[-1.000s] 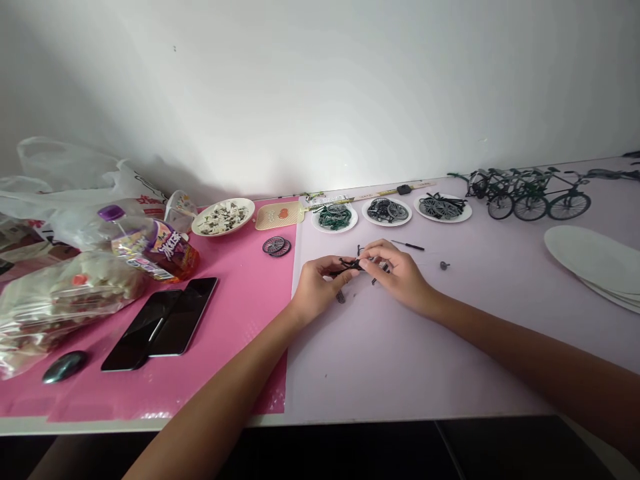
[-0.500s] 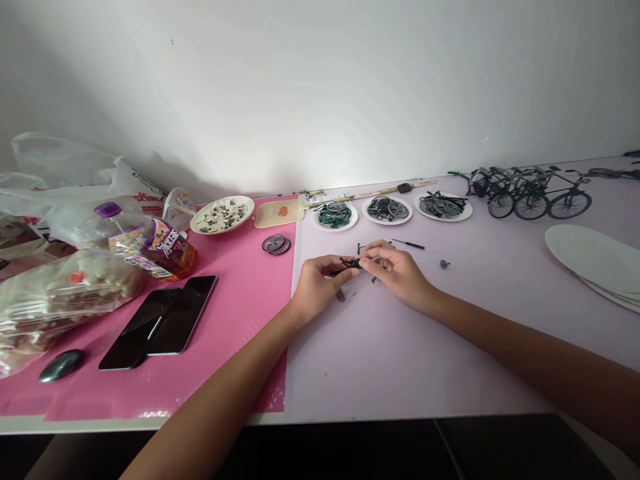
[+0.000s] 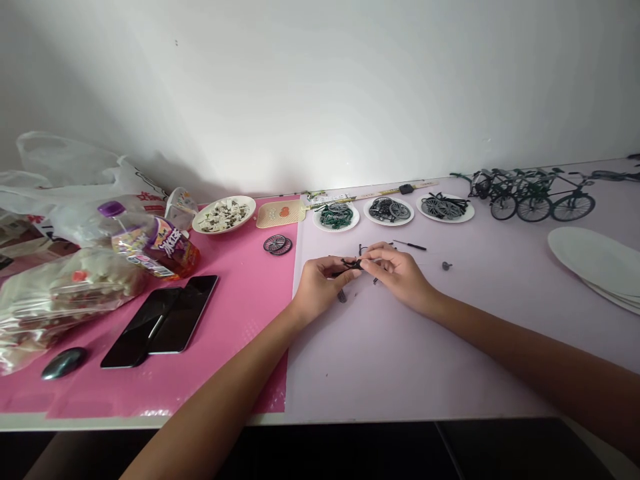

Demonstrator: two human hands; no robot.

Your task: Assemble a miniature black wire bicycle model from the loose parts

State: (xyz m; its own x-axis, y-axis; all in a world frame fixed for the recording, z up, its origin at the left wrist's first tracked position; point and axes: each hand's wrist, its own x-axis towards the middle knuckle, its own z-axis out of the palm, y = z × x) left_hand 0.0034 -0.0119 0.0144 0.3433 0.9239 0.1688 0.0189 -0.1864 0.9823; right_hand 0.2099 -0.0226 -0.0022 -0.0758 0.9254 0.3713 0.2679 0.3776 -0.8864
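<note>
Both hands meet over the pale part of the table. My left hand (image 3: 320, 283) is closed, its thumb and fingers pinching a small black model bicycle part (image 3: 352, 264). From the other side my right hand (image 3: 397, 270) pinches the same part, fingertips touching it; the fingers hide much of its shape. Small dark pieces lie around the hands, among them a grey piece (image 3: 341, 296) below the left fingers. A thin screwdriver (image 3: 411, 245) lies behind the right hand, and a small round grey part (image 3: 447, 266) rests to its right. Two black toy wheels (image 3: 277, 245) lie on the pink sheet.
Along the wall stand plates of green parts (image 3: 336, 217), black parts (image 3: 389, 211) and grey wheels (image 3: 445, 207). Assembled model bicycles (image 3: 535, 193) are at back right, stacked white plates (image 3: 595, 260) at right. Phones (image 3: 185, 317), a mouse (image 3: 64, 363) and a drink bottle (image 3: 150, 243) occupy the left.
The whole view has shifted very slightly. Both hands keep the same pinch on the black part, with no clear movement.
</note>
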